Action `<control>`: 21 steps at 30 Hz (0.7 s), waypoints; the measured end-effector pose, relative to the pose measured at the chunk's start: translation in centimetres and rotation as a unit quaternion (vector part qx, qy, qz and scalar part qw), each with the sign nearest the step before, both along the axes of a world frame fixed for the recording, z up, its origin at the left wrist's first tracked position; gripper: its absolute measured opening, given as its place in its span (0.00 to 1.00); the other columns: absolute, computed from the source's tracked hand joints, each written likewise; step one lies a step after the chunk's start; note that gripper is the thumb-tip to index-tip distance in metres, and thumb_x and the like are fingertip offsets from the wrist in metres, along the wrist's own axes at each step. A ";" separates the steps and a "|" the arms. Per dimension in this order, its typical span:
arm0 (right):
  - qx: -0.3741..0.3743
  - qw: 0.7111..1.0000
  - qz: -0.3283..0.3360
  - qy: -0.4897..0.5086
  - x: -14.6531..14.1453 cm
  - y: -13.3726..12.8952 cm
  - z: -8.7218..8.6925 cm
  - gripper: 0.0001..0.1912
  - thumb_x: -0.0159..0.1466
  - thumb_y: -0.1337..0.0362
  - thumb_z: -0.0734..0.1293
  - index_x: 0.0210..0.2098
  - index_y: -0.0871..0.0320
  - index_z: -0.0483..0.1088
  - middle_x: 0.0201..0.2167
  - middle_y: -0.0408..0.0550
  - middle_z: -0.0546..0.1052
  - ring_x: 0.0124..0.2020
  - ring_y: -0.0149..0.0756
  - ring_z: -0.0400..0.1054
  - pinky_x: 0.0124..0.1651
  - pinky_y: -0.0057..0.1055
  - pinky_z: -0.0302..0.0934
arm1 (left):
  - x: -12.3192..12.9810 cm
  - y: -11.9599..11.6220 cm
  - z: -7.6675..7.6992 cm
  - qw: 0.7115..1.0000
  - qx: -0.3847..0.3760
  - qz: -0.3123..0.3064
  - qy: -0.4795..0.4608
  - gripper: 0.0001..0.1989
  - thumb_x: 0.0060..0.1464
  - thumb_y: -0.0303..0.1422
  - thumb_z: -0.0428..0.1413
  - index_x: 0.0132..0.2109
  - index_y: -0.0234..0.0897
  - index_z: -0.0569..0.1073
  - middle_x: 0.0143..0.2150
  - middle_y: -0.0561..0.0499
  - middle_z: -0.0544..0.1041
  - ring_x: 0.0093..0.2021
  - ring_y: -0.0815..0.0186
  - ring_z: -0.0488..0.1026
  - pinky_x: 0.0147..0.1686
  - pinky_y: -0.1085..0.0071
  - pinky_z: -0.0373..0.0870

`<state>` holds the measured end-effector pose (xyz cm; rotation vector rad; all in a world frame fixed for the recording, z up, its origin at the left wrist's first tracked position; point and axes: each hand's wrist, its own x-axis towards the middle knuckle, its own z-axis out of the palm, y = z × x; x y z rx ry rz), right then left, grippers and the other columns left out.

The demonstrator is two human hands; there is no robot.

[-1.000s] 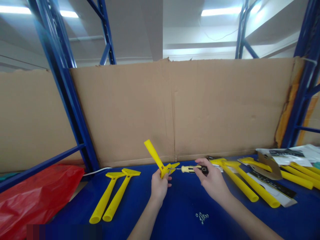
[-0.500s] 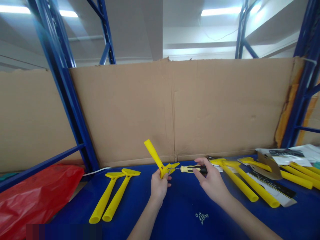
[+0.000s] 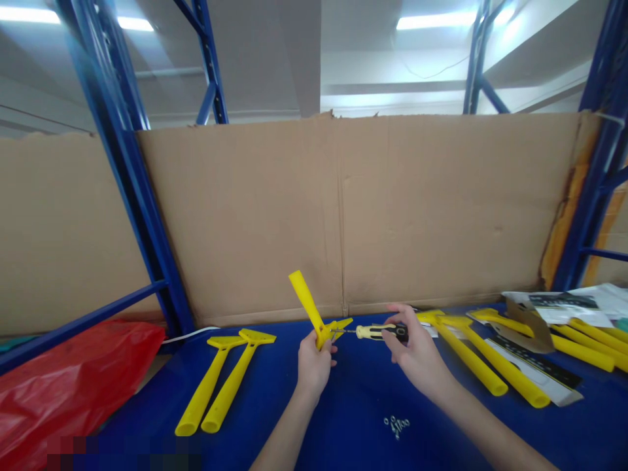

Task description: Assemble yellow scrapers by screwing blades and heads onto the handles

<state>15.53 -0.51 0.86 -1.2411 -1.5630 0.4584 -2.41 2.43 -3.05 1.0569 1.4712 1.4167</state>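
My left hand is closed around the head end of a yellow scraper, whose handle points up and to the left. My right hand grips a screwdriver with a cream and black handle, held level. Its thin shaft reaches left to the scraper's head; whether the tip sits in a screw is too small to tell. On the blue surface below the hands lies a small pile of metal screws and nuts.
Two yellow scrapers lie at the left, beside a red plastic bag. Several more yellow scrapers and some packaging lie at the right. A cardboard panel stands behind the blue tabletop, between blue rack posts.
The scraper's handle end has swung slightly right and up. The screwdriver has shifted a little to the right, and the fingers of my right hand have changed position on its handle.
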 end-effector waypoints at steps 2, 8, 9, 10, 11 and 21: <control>-0.011 0.999 -0.030 -0.025 0.2 0.1 0.1 0.17 0.59 0.55 0.59 0.45 0.55 0.62 0.27 0.44 0.73 0.20 0.35 0.66 0.25 0.32 0.61 | 0.1 -0.1 0.0 1.000 0.002 0.000 0.003 0.10 0.52 0.16 0.51 0.40 0.29 0.71 0.39 0.42 0.78 0.27 0.70 0.74 0.16 0.80 0.69; 0.010 0.996 -0.061 -0.063 0.2 0.3 -0.2 0.16 0.59 0.54 0.59 0.41 0.56 0.65 0.31 0.49 0.73 0.33 0.43 0.71 0.34 0.36 0.64 | 0.0 0.0 -0.1 1.000 0.007 0.005 -0.006 0.09 0.51 0.17 0.54 0.39 0.29 0.72 0.37 0.43 0.78 0.27 0.70 0.74 0.16 0.81 0.68; 0.020 0.997 -0.055 -0.051 0.2 0.3 -0.2 0.16 0.57 0.55 0.60 0.43 0.56 0.64 0.35 0.50 0.73 0.35 0.42 0.71 0.35 0.36 0.65 | 0.0 0.0 -0.1 1.000 0.007 0.006 -0.009 0.09 0.51 0.17 0.53 0.40 0.29 0.71 0.38 0.43 0.78 0.27 0.70 0.74 0.16 0.81 0.69; 0.024 0.998 -0.041 -0.035 0.1 0.3 -0.3 0.18 0.56 0.57 0.61 0.44 0.56 0.63 0.39 0.50 0.71 0.34 0.40 0.70 0.35 0.36 0.66 | -0.1 0.0 -0.2 1.000 0.007 0.007 -0.011 0.09 0.51 0.17 0.53 0.40 0.29 0.71 0.38 0.43 0.78 0.27 0.70 0.75 0.17 0.81 0.69; 0.018 1.000 -0.019 -0.017 0.1 0.2 -0.3 0.19 0.55 0.59 0.61 0.46 0.55 0.62 0.40 0.50 0.70 0.31 0.37 0.70 0.33 0.34 0.66 | -0.1 0.0 -0.2 1.000 0.006 0.008 -0.013 0.09 0.51 0.17 0.53 0.40 0.29 0.71 0.38 0.43 0.78 0.27 0.70 0.75 0.17 0.80 0.70; -0.039 0.998 -0.012 -0.048 0.3 0.6 -0.6 0.17 0.61 0.55 0.57 0.46 0.56 0.61 0.27 0.43 0.71 0.16 0.31 0.63 0.21 0.29 0.57 | -0.1 0.0 0.0 1.000 0.001 0.007 -0.008 0.10 0.51 0.16 0.52 0.40 0.29 0.71 0.37 0.44 0.78 0.26 0.71 0.74 0.16 0.81 0.69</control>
